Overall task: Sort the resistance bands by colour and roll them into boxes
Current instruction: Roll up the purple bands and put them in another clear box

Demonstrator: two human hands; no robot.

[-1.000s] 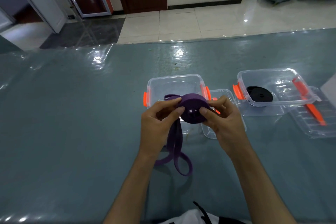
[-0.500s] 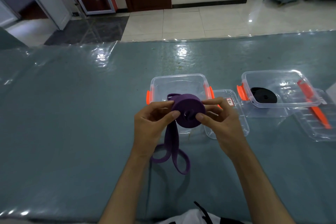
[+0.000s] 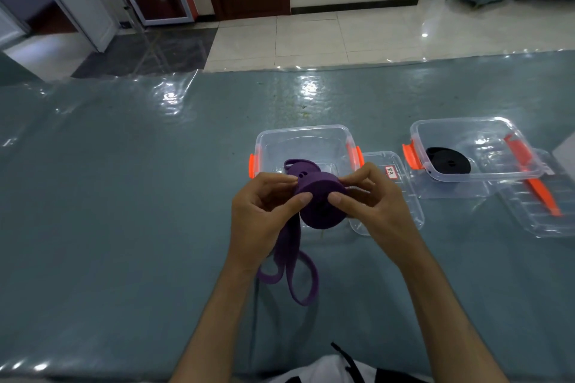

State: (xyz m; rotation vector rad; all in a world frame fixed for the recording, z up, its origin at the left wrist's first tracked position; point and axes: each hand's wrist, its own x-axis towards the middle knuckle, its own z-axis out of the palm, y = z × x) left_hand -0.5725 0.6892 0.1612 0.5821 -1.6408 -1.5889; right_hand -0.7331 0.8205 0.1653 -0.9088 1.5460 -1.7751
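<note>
The left hand and the right hand are both holding the purple resistance band above the worktop, just in front of a clear box with orange clips. Most of the band is sitting wound into a thick roll between the two hands, each hand pinching it with thumb and curled fingers on its side. The unrolled tail is hanging down past the left wrist, its loop lying on the worktop. A clear lid is lying just right of that box. Further right, a second clear box is holding a rolled black band
</note>
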